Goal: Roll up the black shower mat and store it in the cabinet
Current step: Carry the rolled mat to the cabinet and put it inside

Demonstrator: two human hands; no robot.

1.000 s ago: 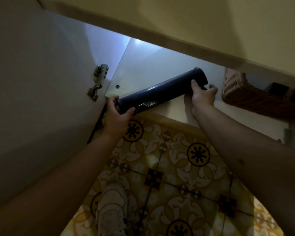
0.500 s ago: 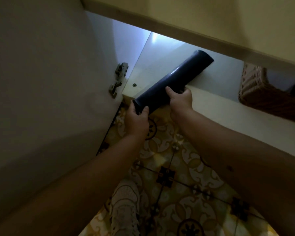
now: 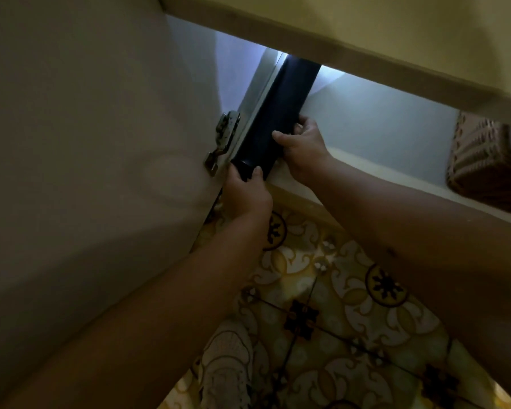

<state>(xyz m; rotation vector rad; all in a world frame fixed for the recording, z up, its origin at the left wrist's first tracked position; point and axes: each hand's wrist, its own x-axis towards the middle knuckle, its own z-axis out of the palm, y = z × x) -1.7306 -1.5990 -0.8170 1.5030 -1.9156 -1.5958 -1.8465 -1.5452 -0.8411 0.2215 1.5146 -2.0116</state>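
The black shower mat (image 3: 281,104), rolled into a tight tube, lies lengthwise on the white cabinet shelf (image 3: 375,128), hard against the cabinet's left inner wall. Its far end runs back under the countertop edge and is hidden there. My left hand (image 3: 247,193) cups the near end of the roll at the shelf's front lip. On the right side of the roll, a little farther in, my right hand (image 3: 303,143) grips it with the thumb on top.
The open cabinet door (image 3: 86,172) fills the left side, its metal hinge (image 3: 223,140) right beside the roll. A woven brown basket (image 3: 484,160) stands on the shelf at the right. The beige countertop (image 3: 366,31) overhangs above. Patterned yellow floor tiles (image 3: 351,290) and a white shoe (image 3: 230,370) lie below.
The roll has swung from lying across the cabinet front to pointing straight inward and has slid deeper along the left wall. Both hands followed it, still gripping.
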